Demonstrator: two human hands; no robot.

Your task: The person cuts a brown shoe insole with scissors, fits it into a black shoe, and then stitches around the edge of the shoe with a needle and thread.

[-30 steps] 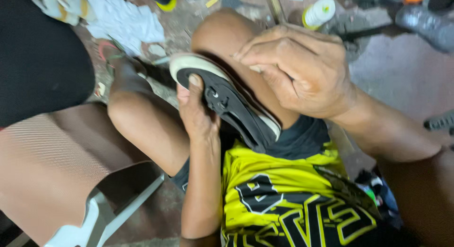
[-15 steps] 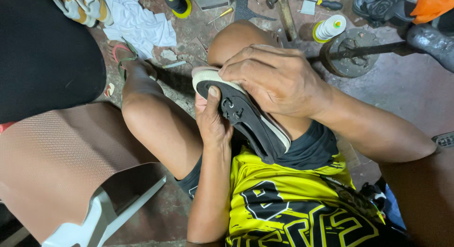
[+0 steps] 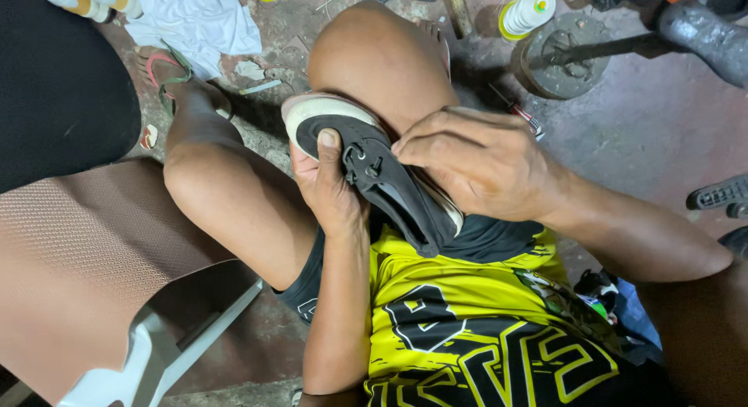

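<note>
A black shoe with a pale sole (image 3: pixel 366 165) rests against my right knee (image 3: pixel 374 56), toe pointing up. My left hand (image 3: pixel 327 181) grips it from the left, thumb lying over the toe. My right hand (image 3: pixel 475 162) covers the shoe's right side, fingers curled and pressed on the upper near the sole edge. What the right fingers pinch is hidden. I sit in a yellow and black jersey (image 3: pixel 475 329).
A brown chair seat (image 3: pixel 86 251) stands at the left. On the floor ahead lie a white cloth (image 3: pixel 202 21), a thread spool (image 3: pixel 526 10), a round metal stand (image 3: pixel 561 56), small tools and another shoe (image 3: pixel 721 193) at the right edge.
The view has shifted, so the shoe and both hands sit lower in frame. My right hand slid from over the toe down to the shoe's right side.
</note>
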